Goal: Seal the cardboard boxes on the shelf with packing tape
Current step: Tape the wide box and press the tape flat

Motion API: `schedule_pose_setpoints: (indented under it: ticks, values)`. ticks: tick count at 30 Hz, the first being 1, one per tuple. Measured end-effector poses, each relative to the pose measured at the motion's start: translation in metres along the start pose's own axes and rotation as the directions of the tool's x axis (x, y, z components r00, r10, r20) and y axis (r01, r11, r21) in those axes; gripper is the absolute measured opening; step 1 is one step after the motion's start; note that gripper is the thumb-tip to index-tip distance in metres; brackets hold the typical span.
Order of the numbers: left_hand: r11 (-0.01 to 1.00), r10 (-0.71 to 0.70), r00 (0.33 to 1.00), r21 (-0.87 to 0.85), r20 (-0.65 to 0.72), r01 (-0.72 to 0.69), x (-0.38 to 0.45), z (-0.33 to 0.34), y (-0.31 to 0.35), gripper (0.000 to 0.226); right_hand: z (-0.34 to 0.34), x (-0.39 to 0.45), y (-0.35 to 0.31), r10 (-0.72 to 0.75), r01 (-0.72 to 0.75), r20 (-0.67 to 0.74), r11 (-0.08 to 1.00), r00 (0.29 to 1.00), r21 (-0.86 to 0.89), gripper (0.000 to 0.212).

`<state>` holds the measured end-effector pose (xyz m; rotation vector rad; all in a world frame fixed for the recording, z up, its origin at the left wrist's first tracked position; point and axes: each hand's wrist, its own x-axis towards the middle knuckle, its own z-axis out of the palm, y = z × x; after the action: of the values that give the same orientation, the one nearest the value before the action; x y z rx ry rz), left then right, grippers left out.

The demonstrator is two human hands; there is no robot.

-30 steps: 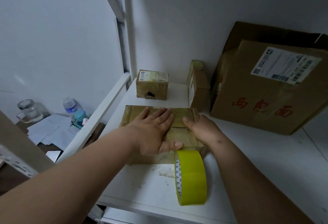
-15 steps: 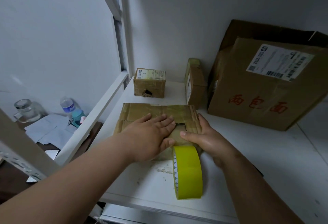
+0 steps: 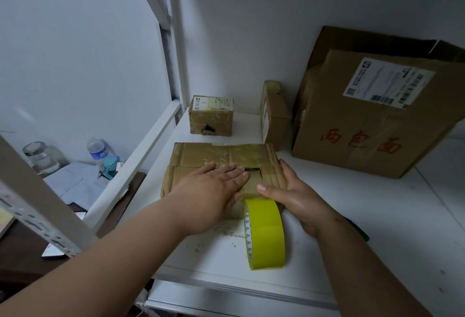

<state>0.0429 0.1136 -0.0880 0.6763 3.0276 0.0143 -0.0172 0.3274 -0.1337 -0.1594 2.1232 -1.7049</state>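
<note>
A flat, worn cardboard box (image 3: 201, 155) lies on the white shelf (image 3: 352, 228), its top flaps meeting at a ragged seam with old clear tape. My left hand (image 3: 214, 191) rests flat on the near flap, fingers straight and pointing toward the seam. My right hand (image 3: 294, 196) grips the box's right near corner, thumb on top and fingers along the side. A roll of yellow packing tape (image 3: 266, 233) stands on edge just in front of the box, between my wrists, touched by neither hand.
Behind stand a small labelled box (image 3: 211, 118), a narrow box on its side (image 3: 275, 115) and a large open box with red characters (image 3: 372, 128). White shelf posts (image 3: 176, 40) rise at left. Below left are a bottle (image 3: 97, 147), a jar (image 3: 40, 155) and papers.
My right hand slid from the top of the flat box to its right near corner and took hold of it. My left hand drew back slightly but stays flat on top.
</note>
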Motion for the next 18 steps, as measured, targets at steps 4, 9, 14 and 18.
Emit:
schedule_pose_setpoints:
  ticks: [4,9,14,18]
  values:
    - [1.0,0.013,1.0,0.012,0.018,-0.013,-0.005,0.0,0.001,0.057,0.003,-0.005,-0.002,0.005,-0.005,0.006,1.0,1.0,0.02,0.133]
    - [1.0,-0.008,0.999,0.023,-0.05,0.01,-0.009,0.004,0.002,0.061,0.017,-0.032,-0.001,-0.036,0.056,-0.292,0.997,0.956,0.059,0.067]
    - [1.0,0.019,0.998,0.003,-0.066,-0.018,-0.012,0.009,-0.001,0.068,0.045,-0.098,0.03,-0.337,0.27,-0.444,0.94,0.831,-0.208,0.028]
    - [1.0,0.014,0.999,-0.015,-0.033,-0.015,-0.007,0.006,-0.001,0.067,0.061,-0.117,0.038,-0.197,0.158,-0.219,0.97,0.956,-0.186,0.056]
